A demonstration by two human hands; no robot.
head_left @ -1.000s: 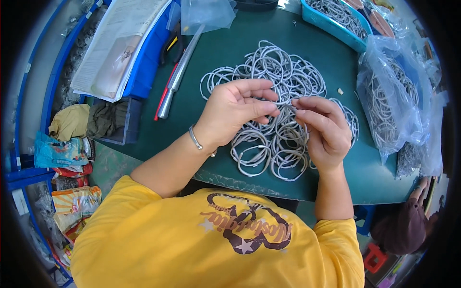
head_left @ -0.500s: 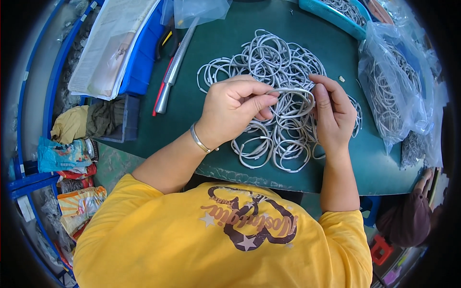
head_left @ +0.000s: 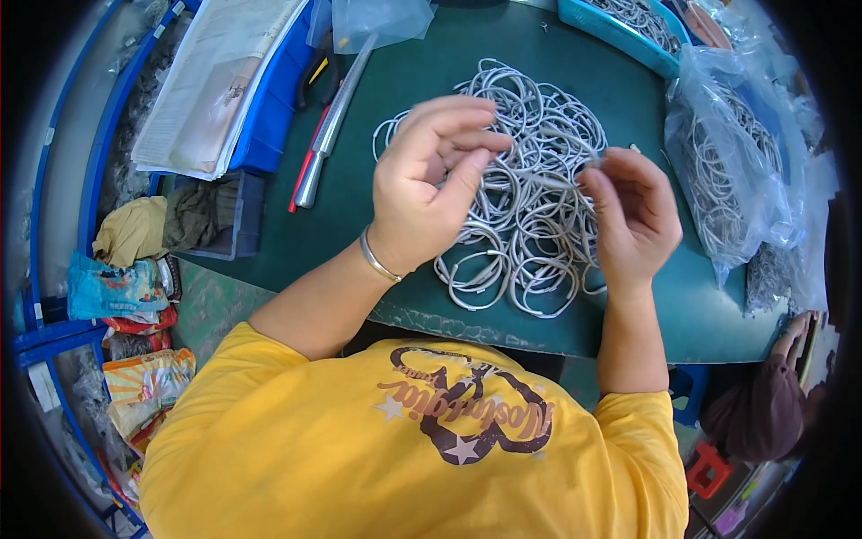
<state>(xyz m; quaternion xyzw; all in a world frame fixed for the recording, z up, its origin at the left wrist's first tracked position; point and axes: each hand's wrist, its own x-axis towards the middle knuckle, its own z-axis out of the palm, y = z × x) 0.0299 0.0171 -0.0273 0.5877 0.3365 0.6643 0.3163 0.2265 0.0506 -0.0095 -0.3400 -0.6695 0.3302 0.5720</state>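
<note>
In the middle of the green table [head_left: 431,67], a loose pile of grey rings [head_left: 539,117], overlapping and spreading toward the near edge. At upper right, a turquoise tray [head_left: 615,43] filled with similar rings. Below that, a clear plastic bag [head_left: 779,207] bulging with more of the same, well apart from the pile. At upper left, a blue bin [head_left: 272,117] with papers [head_left: 211,90] lying across the top; just below, a grey bin [head_left: 249,216] with a dark cloth [head_left: 199,216] inside. Near both bins, a tapered metal rod [head_left: 332,139] beside a red stick [head_left: 303,184].

Left hand [head_left: 489,151]: hangs over the pile's left side, wrist bent upward, fingers loosely curled, thumb spread away from them. Right hand [head_left: 594,169]: hovers over the right side, fingers bent inward, thumb and forefinger close together; too blurred at the tips to tell whether pinching a ring.
</note>
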